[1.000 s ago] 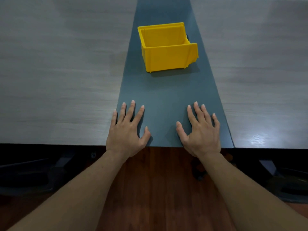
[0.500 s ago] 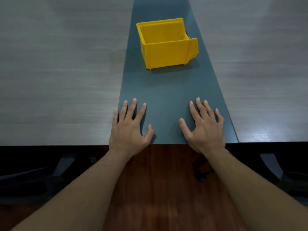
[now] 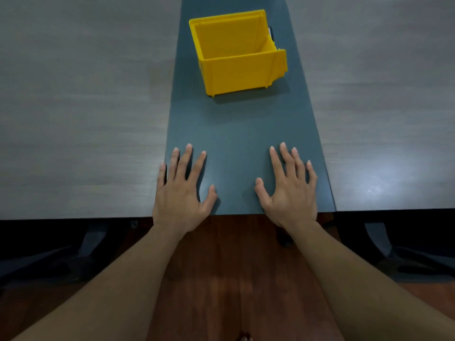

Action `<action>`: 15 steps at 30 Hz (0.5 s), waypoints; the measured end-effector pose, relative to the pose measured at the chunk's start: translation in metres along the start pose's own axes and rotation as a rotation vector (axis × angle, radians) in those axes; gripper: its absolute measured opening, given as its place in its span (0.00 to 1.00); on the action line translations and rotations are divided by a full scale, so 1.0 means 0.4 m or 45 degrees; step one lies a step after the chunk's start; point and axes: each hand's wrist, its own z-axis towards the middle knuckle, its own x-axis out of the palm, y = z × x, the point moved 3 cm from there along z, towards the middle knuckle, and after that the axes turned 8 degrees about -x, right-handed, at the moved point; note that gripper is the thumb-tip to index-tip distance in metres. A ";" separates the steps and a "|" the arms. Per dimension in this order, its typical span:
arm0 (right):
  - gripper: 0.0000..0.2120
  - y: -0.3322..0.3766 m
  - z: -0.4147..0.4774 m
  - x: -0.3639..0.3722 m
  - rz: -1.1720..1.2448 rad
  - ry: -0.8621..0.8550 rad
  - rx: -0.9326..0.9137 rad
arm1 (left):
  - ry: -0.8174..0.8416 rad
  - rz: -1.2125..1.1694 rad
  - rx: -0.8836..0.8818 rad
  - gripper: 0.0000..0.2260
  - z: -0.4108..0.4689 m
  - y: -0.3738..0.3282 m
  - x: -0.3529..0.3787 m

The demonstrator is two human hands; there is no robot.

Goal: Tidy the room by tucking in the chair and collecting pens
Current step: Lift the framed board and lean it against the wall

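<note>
Both your hands lie flat, fingers spread, holding nothing: left hand [image 3: 181, 198], right hand [image 3: 290, 195] | near tabletop [image 3: 73, 119] edge | yellow bin [image 3: 236, 70] beyond them | no pens or chair identifiable

The far end of the table [image 3: 86, 107] is cut off by the top edge. A small dark and white object [image 3: 271, 33] is almost wholly hidden behind the yellow bin [image 3: 241, 67]; what it is cannot be told. The chair bases [image 3: 398, 257] under the table are lost in shadow. Both forearms [image 3: 118, 286] are cut off by the bottom edge.
</note>
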 end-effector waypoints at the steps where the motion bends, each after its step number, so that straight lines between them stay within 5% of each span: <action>1: 0.38 0.001 0.003 -0.005 -0.003 0.020 0.001 | 0.017 0.005 -0.004 0.35 0.002 -0.003 -0.004; 15: 0.42 -0.003 0.033 -0.031 0.020 0.249 0.013 | 0.206 0.084 -0.042 0.35 0.023 -0.019 -0.029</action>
